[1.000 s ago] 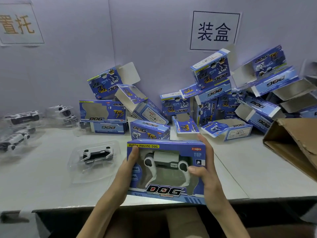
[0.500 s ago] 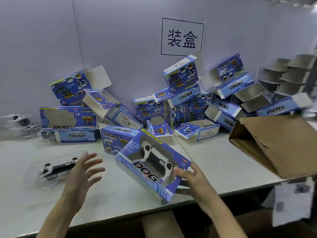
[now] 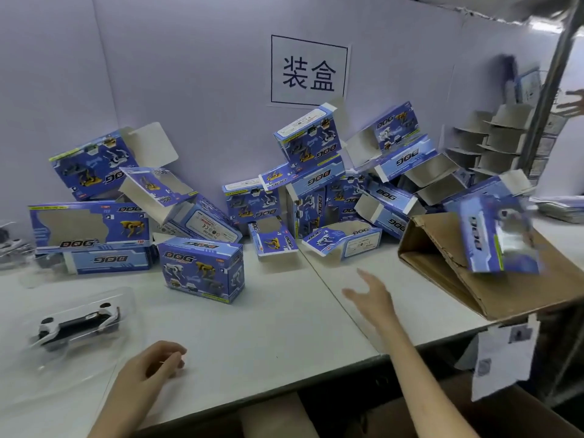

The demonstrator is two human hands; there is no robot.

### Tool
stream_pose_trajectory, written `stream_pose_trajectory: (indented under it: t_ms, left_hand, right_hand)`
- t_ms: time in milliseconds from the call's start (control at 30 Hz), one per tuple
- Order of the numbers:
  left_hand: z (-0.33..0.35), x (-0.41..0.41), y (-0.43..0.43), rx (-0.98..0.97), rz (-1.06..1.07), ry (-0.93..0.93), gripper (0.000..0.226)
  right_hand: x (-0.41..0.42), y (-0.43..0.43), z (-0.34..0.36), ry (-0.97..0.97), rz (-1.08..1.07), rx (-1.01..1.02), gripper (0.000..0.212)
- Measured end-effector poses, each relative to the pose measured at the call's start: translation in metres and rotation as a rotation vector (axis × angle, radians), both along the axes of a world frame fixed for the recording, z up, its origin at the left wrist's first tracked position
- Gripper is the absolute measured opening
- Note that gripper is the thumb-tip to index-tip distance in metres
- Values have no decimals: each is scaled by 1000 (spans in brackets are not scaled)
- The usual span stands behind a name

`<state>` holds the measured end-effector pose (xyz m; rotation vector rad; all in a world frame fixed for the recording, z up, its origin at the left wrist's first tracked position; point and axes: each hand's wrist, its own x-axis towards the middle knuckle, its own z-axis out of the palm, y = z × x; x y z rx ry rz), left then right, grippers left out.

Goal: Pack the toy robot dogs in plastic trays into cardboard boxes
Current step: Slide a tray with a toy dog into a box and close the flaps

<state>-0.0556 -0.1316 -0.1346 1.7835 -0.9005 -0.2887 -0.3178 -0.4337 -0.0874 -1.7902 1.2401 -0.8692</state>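
The packed blue DOG box (image 3: 499, 235) is blurred in mid-air over the brown cardboard carton (image 3: 505, 289) at the right, free of both hands. My right hand (image 3: 374, 300) is stretched toward it with fingers spread, holding nothing. My left hand (image 3: 151, 365) hovers low over the white table (image 3: 268, 327) with fingers loosely curled and empty. A white and black toy robot dog in a clear plastic tray (image 3: 79, 324) lies on the table to the left of my left hand.
Several open blue DOG boxes (image 3: 202, 267) are heaped along the back wall. Grey cardboard inserts (image 3: 493, 143) stand stacked at the far right. More trayed dogs (image 3: 12, 245) sit at the left edge. Another person's hand (image 3: 572, 102) shows at the right edge.
My right hand let go of the packed box, which flew right toward the brown carton. My left hand drew back and curled its fingers. The view turned right.
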Motion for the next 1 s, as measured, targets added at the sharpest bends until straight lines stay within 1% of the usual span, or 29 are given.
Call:
stream_pose_trajectory:
  t_ms: [33,100,133,200,233,267,367,400,500,533,600,667,700,733,767,833,867,933,1000]
  left_hand:
    - [0,-1,0,12,2,-15,18]
    - [1,-4,0,32,4,-34,18]
    - [2,-4,1,37,8,-44,18]
    - [4,-6,1,44,10,-47,17]
    - [6,-7,1,46,10,-46,17]
    - [6,-7,1,45,10,-47,17]
    - [7,-5,1,27,13,-33,17]
    - [8,-4,1,15,19,-18,17]
    - [7,-1,1,-18,41,34,18]
    - [7,-1,0,-34,49,49,18]
    - [7,1,0,-63,58,75,19]
    - [7,1,0,-123,90,91,21]
    - [6,0,1,-182,141,83,22]
    - [3,-2,2,-251,231,41,24]
    - [2,-6,3,-324,350,-39,26]
    - [2,-15,5,-424,572,-244,31]
    - [2,-18,5,-438,636,-329,33]
    - [6,-11,6,-366,698,-490,30]
    - [17,9,14,-207,746,-623,35]
  right_hand:
    - [2,8,-18,115,38,-20,58]
    - [6,25,-42,330,62,-145,42]
    - [12,28,-44,333,57,-172,35]
    - [25,34,-36,166,98,-101,28]
    - [34,38,-30,90,135,-94,30]
    - [46,41,-25,42,174,-113,38]
    - [88,57,-10,-78,321,-127,68]
    - [103,60,-7,-87,360,-158,77]
    - [144,62,3,-18,417,-307,98]
    - [157,61,6,-2,433,-301,105]
    - [179,57,10,6,464,-229,119]
    - [199,52,11,-42,487,-158,127]
    - [207,49,10,-72,500,-126,128]
    - [215,47,9,-103,517,-94,127]
    - [221,46,6,-132,536,-66,124]
    - [229,45,2,-184,539,-46,110]
    - [231,44,-1,-205,506,-66,100]
    - [230,40,-6,-262,414,-111,85]
    - [223,32,-8,-352,367,-84,73]
